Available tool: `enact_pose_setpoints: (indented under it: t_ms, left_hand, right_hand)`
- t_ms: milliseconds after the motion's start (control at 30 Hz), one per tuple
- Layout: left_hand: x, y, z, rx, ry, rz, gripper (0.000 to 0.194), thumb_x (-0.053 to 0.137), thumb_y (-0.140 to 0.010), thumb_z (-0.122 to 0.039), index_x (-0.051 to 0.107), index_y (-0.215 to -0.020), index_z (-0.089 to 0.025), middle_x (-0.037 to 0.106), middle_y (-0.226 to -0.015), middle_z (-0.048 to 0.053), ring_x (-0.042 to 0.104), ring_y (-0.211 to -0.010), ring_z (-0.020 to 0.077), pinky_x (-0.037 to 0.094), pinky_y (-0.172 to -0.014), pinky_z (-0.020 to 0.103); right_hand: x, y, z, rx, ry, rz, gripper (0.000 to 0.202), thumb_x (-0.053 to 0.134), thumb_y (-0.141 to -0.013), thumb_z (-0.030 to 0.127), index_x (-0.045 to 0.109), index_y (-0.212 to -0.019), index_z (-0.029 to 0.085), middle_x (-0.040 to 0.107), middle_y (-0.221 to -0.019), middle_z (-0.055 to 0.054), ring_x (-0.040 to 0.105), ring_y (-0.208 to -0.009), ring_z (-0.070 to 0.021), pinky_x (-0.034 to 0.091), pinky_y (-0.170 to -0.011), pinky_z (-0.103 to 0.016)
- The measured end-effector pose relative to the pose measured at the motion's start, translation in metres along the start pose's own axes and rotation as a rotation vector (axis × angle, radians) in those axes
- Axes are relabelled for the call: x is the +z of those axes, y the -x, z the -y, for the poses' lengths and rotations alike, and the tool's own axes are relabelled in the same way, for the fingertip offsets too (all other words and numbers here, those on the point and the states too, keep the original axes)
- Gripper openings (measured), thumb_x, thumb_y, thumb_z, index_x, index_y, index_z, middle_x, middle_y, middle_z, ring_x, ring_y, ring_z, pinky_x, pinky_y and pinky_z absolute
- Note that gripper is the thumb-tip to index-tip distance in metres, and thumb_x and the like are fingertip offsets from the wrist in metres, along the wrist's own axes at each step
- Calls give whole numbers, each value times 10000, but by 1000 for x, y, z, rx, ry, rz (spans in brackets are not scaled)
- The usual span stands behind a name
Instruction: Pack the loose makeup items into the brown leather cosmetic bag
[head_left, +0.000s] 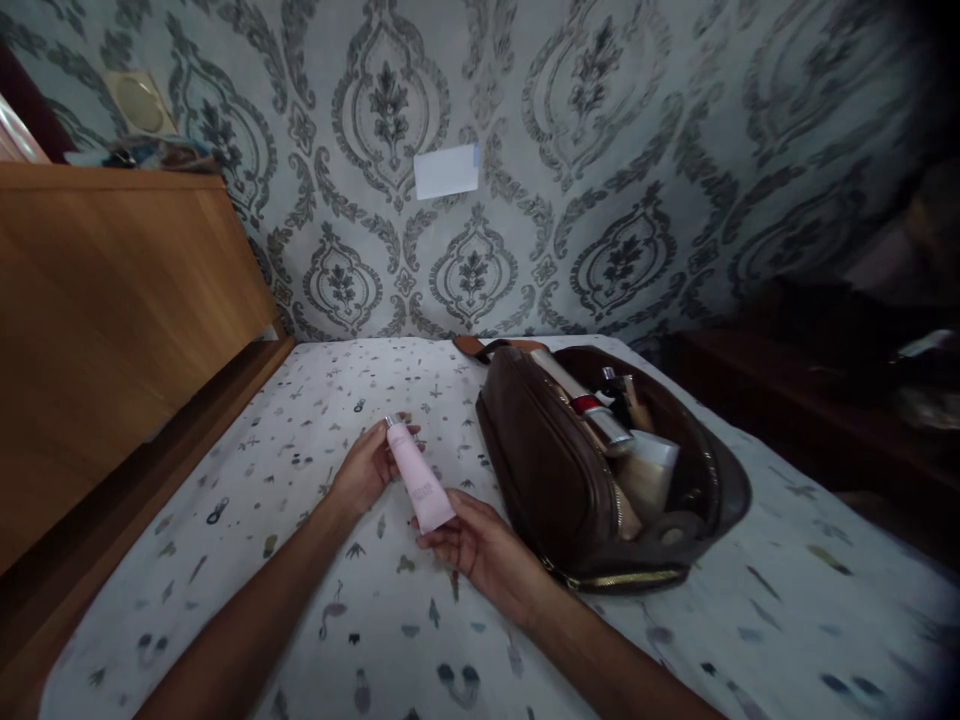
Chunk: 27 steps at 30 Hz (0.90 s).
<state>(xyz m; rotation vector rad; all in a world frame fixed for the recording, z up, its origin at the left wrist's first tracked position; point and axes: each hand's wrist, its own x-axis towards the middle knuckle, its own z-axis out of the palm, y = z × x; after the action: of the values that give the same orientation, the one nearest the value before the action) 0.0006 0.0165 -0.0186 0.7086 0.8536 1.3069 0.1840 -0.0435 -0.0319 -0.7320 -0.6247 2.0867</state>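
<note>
A pink squeeze tube [417, 477] with a silver cap is held aslant between both hands, above the patterned white sheet [300, 620]. My left hand [369, 464] grips it near the capped end, fingers curled behind it. At the flat, wide end, my right hand [480, 545] pinches the tube between thumb and fingers. Just right of my right hand lies a brown toiletry bag [540, 470], unzipped. Inside it are a silver bottle with a red band [592, 405], a pale tube [651, 470] and several smaller items.
On the left stands a wooden cabinet [120, 330] with cloth on top. Behind the bed rises a patterned wall [472, 240], with a white paper [446, 172] on it. Dark furniture and blurred items fill the right side. A brown strap [471, 346] lies behind the bag.
</note>
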Motion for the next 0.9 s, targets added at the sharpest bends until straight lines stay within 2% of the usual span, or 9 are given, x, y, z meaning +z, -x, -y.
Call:
enact_pose_setpoints:
  t_ms: [100, 267, 367, 500, 633, 900]
  left_hand:
    - [-1, 0, 0, 9, 2, 4, 343, 601, -893, -369, 646, -1156, -153, 722, -1097, 114, 712, -895, 217, 572, -765, 321]
    - [3, 5, -2, 13, -21, 62, 378, 632, -875, -374, 633, -1175, -144, 717, -1102, 118, 713, -859, 205, 577, -745, 308]
    - [8, 9, -3, 11, -56, 95, 417, 665, -852, -386, 622, -1184, -138, 721, -1082, 125, 712, -828, 214, 582, -708, 319]
    - [13, 12, -2, 15, -70, 113, 470, 687, -832, -417, 594, -1202, -142, 732, -1030, 121, 709, -780, 214, 572, -668, 315]
    - [12, 11, 1, 11, -48, 95, 437, 670, -844, -427, 596, -1169, -144, 740, -991, 113, 703, -744, 203, 565, -665, 315]
    - [10, 9, 4, 7, -52, 78, 429, 677, -836, -436, 601, -1152, -157, 746, -969, 106, 700, -744, 204, 566, -626, 300]
  right_hand:
    - [1, 1, 1, -7, -5, -6, 501, 844, -673, 444, 620, -993, 131, 747, -795, -86, 720, -650, -168, 534, -617, -229]
    - [3, 2, 1, -20, -42, 0, 576, 876, -647, 361, 594, -1108, 160, 744, -805, -55, 725, -655, -162, 515, -581, -199]
    - [1, 1, 0, -21, -63, 4, 607, 877, -647, 364, 584, -1135, 156, 750, -826, -76, 733, -678, -172, 516, -582, -198]
    - [-2, -1, -1, -10, -94, -4, 567, 861, -676, 366, 583, -1122, 154, 758, -837, -99, 743, -697, -190, 522, -584, -204]
    - [-4, -1, -2, -11, -83, 0, 506, 835, -718, 357, 597, -1111, 146, 760, -843, -101, 741, -693, -182, 531, -597, -209]
    - [-2, -1, -1, -9, -65, 3, 506, 830, -724, 370, 601, -1105, 128, 762, -852, -121, 737, -682, -177, 534, -598, -211]
